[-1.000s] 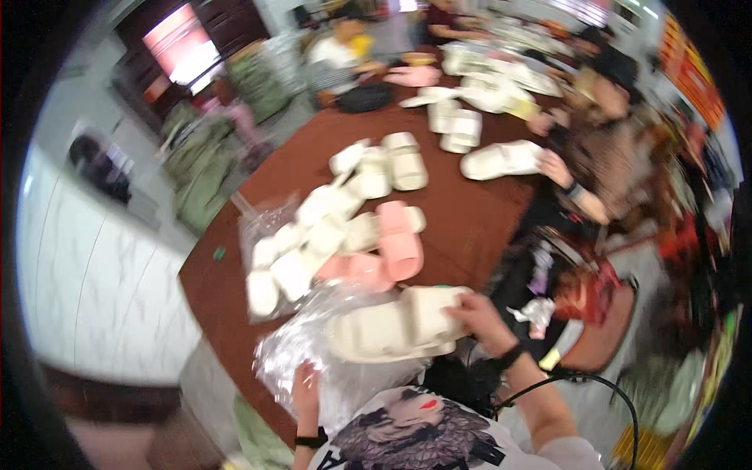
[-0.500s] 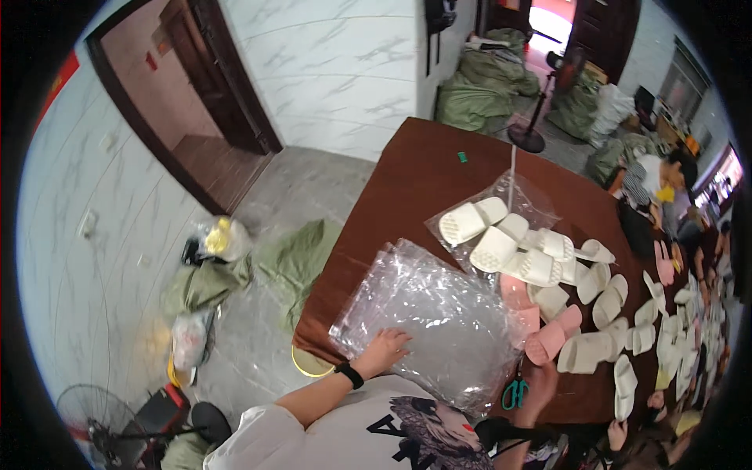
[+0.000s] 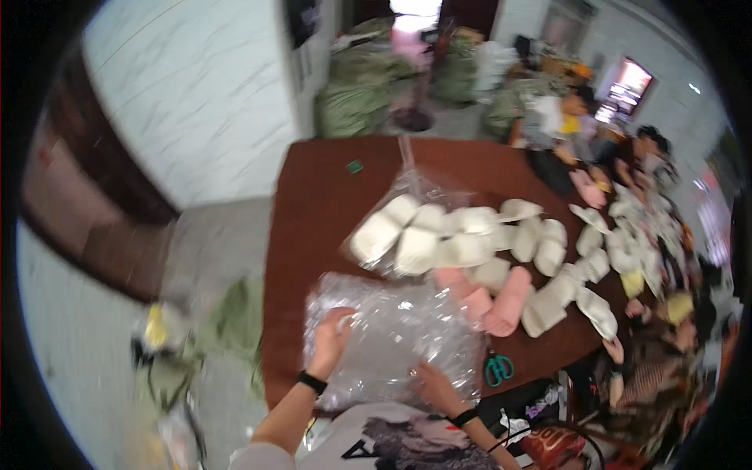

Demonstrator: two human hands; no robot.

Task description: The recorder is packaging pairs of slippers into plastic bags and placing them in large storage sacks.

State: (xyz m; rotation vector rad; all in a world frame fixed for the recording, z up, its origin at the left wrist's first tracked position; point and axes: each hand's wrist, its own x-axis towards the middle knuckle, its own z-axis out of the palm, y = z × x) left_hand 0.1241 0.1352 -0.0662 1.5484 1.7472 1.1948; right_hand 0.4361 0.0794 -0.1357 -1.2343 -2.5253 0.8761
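Observation:
A stack of clear plastic bags [image 3: 392, 345] lies at the table's near edge, in front of my body. Over its left side is my left hand [image 3: 330, 345], fingers bent inward and blurred; whether they grip the plastic I cannot make out. My right hand [image 3: 440, 389] reaches onto the near right part of the stack, fingers loosely stretched out with nothing seen in them. Just beyond lie white slippers [image 3: 415, 249], some on another clear bag [image 3: 427, 192], and pink slippers [image 3: 509, 301]. Green-handled scissors [image 3: 498, 368] rest right of the stack.
More white slippers [image 3: 598, 313] spread rightward over the brown table [image 3: 313, 204]. Other people sit along the right side, one hand [image 3: 613, 348] touching a slipper. A small green object [image 3: 355, 167] lies on the far left of the table. Green sacks [image 3: 356, 102] stand behind it.
My view has swung to the right. My right hand has come from beside the scissors onto the plastic bags. My left hand, earlier spread flat on them, is now at their left side with fingers bent.

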